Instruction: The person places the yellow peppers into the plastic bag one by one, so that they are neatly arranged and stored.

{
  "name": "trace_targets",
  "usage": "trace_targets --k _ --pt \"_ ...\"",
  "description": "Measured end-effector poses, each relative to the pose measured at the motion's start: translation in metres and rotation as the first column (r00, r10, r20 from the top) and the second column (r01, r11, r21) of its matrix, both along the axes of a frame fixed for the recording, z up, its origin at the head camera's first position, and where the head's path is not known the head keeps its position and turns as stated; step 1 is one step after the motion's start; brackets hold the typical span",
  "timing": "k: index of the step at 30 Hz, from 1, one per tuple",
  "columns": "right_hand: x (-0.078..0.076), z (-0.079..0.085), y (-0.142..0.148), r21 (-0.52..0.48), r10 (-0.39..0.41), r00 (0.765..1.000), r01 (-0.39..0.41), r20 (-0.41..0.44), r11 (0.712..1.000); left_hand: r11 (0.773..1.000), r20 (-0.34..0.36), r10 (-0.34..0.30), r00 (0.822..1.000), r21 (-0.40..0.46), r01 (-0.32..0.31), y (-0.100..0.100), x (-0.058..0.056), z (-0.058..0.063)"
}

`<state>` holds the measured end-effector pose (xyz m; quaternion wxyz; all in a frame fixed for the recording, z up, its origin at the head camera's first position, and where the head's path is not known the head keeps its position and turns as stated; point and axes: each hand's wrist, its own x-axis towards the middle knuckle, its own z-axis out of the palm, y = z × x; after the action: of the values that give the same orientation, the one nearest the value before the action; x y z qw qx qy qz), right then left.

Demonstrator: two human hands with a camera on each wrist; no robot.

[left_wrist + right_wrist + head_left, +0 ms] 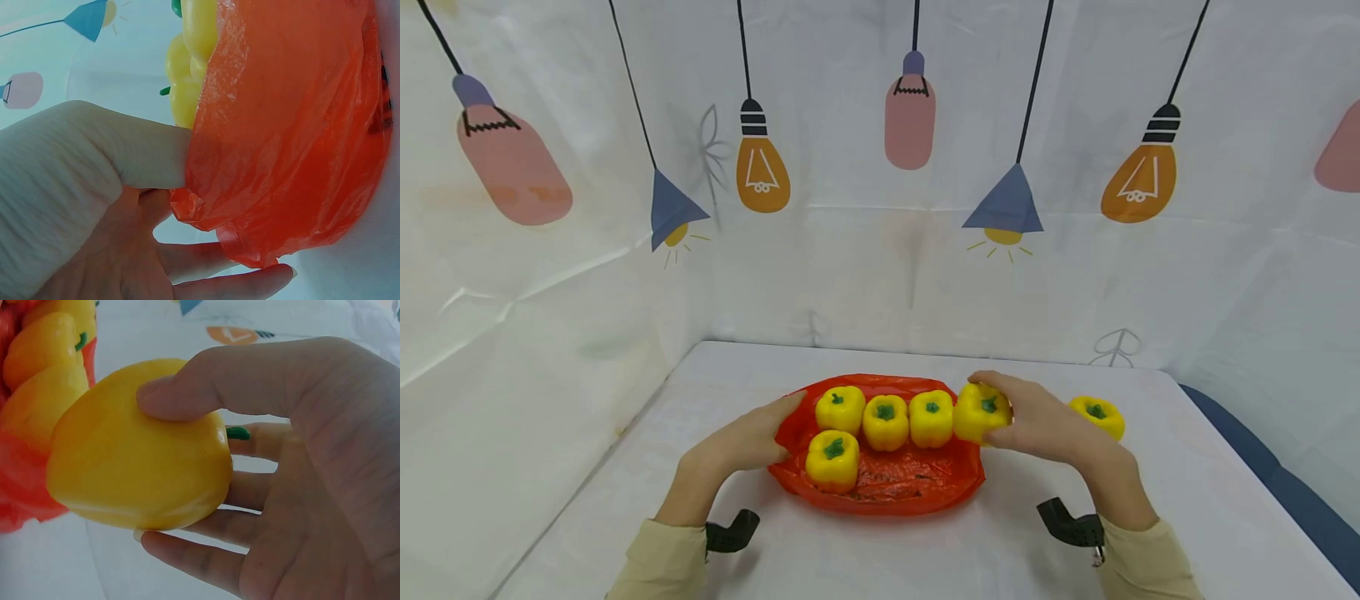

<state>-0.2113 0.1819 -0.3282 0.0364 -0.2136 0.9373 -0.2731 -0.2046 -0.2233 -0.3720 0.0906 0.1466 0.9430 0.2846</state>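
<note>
A red plastic bag (917, 483) lies on the table with its mouth spread, and several yellow bell peppers (886, 423) with green stems sit in it, most in a row at the back and one at the front left. My left hand (737, 437) pinches the bag's left edge; in the left wrist view the thumb goes behind the red film while the fingers stay outside. At the bag's right end my right hand (1048, 421) grips another yellow bell pepper (140, 456) between thumb and fingers, beside the row. Its green stem points toward the palm.
One more yellow bell pepper (1101, 415) rests on the white table (880, 558) behind my right hand. A dark blue chair-like shape (1262, 454) shows past the table's right edge. White sheeting (850, 267) with printed lamps hangs behind and at the sides.
</note>
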Motion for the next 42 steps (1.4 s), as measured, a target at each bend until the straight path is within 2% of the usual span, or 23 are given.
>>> trace_targets --k 8,16,24,31,35,42 --pt "0.014 0.006 -0.017 0.0 0.06 0.998 -0.06 -0.025 0.998 1.0 -0.014 -0.008 1.0 0.002 0.009 0.001 -0.001 0.0" --pt "0.024 0.009 -0.035 0.005 0.087 0.995 -0.087 0.041 0.996 1.0 -0.003 -0.002 1.0 -0.015 0.001 0.002 -0.002 0.0" --pt "0.025 -0.008 -0.064 0.015 0.192 0.976 -0.195 0.097 0.981 0.999 -0.011 0.0 1.0 -0.043 -0.001 0.003 -0.001 0.0" --pt "0.021 -0.031 -0.085 0.073 0.274 0.958 -0.28 0.081 0.957 0.999 -0.011 -0.009 1.0 -0.038 0.008 0.003 -0.002 -0.002" --pt "0.019 -0.039 -0.091 0.108 0.278 0.959 -0.282 0.054 0.953 0.999 0.004 -0.001 1.0 -0.032 0.001 0.003 -0.003 -0.002" --pt "0.019 -0.042 -0.094 0.181 0.246 0.969 -0.239 -0.016 0.954 0.999 0.021 0.008 1.0 -0.039 -0.007 0.001 -0.004 -0.004"
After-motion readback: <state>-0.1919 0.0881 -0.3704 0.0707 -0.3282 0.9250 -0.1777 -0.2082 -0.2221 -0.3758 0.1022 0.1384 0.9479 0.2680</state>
